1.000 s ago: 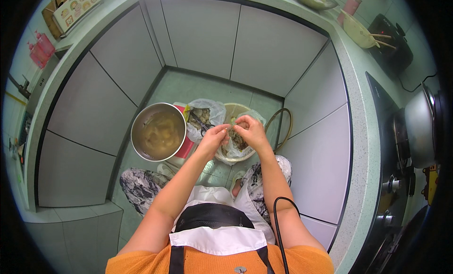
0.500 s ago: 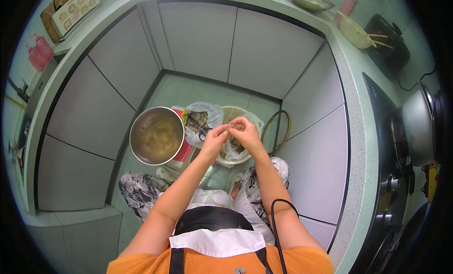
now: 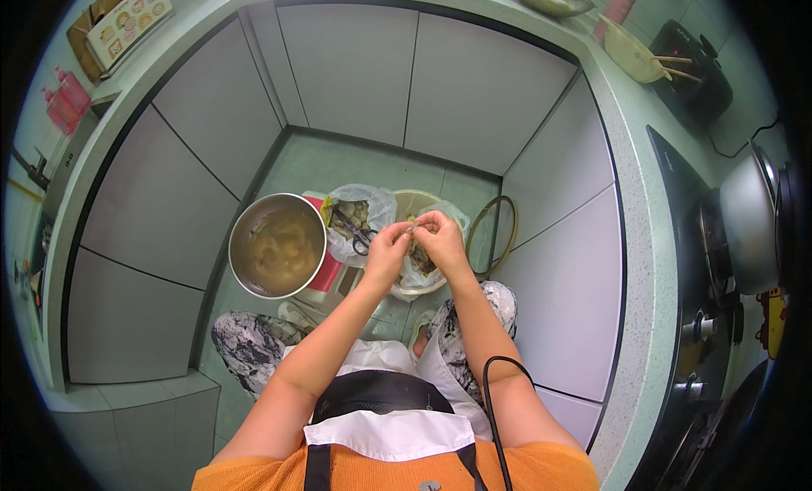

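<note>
My left hand (image 3: 388,247) and my right hand (image 3: 441,238) meet fingertip to fingertip over a cream bin (image 3: 407,194) lined with a clear plastic bag. Both pinch at something small and pale, mostly hidden by the fingers. Brownish scraps show in the bin under my right hand. Just left of my hands, an opened plastic bag (image 3: 382,202) holds greyish-brown pieces too small to name. Dark-handled scissors (image 3: 362,241) lie on that bag. Further left stands a round steel pot (image 3: 238,258) of cloudy liquid with pale pieces in it.
A red and white stand (image 3: 326,275) is under the bag, beside the pot. A looped hose (image 3: 512,229) is right of the bin. Grey cabinets (image 3: 355,68) enclose the floor area. My knees flank the work. A stove (image 3: 677,229) is on the right counter.
The view has shifted slightly. My hands stay together over the bin, with the fingertips a little closed in around the small piece. Pot, bag and scissors stay in place.
</note>
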Tool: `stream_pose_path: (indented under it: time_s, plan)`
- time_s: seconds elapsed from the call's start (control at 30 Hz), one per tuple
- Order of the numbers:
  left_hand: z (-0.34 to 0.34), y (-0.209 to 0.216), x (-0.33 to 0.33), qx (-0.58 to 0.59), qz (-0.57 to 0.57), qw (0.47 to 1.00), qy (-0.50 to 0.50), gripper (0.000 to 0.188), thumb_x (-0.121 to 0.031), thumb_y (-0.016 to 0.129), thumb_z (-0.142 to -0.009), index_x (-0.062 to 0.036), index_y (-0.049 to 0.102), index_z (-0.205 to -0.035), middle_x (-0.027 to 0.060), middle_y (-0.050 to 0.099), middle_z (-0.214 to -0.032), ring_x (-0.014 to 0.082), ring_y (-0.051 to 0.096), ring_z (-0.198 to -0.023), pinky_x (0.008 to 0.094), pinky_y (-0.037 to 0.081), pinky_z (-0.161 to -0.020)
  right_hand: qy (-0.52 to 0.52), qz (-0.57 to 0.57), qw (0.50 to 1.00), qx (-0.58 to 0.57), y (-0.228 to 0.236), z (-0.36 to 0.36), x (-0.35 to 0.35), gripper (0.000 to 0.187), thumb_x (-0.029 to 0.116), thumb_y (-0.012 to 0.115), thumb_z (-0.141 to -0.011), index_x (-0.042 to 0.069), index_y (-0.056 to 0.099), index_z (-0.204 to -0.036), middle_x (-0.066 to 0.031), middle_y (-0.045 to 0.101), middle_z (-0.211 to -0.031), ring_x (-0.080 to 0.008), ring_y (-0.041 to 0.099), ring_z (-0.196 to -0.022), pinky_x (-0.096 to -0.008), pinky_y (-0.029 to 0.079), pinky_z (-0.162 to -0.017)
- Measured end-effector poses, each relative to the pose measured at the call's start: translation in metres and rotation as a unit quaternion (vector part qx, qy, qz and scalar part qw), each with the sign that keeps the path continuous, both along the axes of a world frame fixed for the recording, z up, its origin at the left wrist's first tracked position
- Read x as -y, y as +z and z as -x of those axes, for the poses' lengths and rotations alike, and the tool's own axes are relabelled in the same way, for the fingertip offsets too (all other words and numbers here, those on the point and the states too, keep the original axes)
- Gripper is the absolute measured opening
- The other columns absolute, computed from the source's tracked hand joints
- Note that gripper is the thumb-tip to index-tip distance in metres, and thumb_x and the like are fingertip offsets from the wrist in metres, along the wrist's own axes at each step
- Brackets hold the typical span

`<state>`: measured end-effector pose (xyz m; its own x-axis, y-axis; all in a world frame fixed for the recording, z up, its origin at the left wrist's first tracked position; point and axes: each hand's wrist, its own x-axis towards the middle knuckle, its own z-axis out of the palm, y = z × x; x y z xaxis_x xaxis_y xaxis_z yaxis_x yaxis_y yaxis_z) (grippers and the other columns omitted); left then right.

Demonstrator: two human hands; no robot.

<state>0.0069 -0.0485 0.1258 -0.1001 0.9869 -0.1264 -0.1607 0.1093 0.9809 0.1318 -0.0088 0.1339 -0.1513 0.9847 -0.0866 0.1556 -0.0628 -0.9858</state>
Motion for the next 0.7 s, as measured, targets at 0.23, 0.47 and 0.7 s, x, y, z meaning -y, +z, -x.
stream_pose_path:
  time_s: [0.23, 0.47, 0.7]
  plan:
    - [0.0, -0.008, -0.001, -0.187, -0.088, 0.978, 0.022, 0.022, -0.005, 0.056, -0.083, 0.0005, 0.062, -0.103, 0.0049, 0.055, -0.092, 0.0088, 0.052, -0.069, 0.0221, 0.044, -0.062, -0.028, -0.012, 0.999, 0.045, -0.003, -0.001, 0.0, 0.012, 0.006, 0.059, -0.077, -0.001, 0.058, -0.087, -0.0045, 0.063, -0.077, -0.0083, 0.058, -0.07, -0.0204, 0.046, -0.061]
    - [0.0, 0.011, -0.001, 0.085, 0.074, 0.994, -0.007, 0.02, -0.008, 0.055, -0.086, -0.0002, 0.063, -0.102, 0.0003, 0.06, -0.082, 0.0071, 0.051, -0.067, 0.02, 0.043, -0.06, -0.024, 0.021, 0.999, -0.037, -0.001, -0.002, 0.0, 0.011, 0.006, 0.058, -0.078, -0.002, 0.059, -0.086, -0.0042, 0.063, -0.077, -0.0078, 0.057, -0.067, -0.0198, 0.045, -0.059]
    - [0.01, 0.003, -0.004, 0.221, 0.118, 0.967, -0.045, 0.018, -0.009, 0.054, -0.088, 0.0004, 0.061, -0.101, 0.0012, 0.062, -0.084, 0.0066, 0.051, -0.064, 0.0187, 0.044, -0.059, -0.011, 0.06, 0.996, -0.062, 0.002, -0.005, -0.002, 0.013, 0.009, 0.06, -0.077, -0.002, 0.062, -0.083, -0.0077, 0.066, -0.075, -0.0114, 0.062, -0.067, -0.0229, 0.048, -0.062]
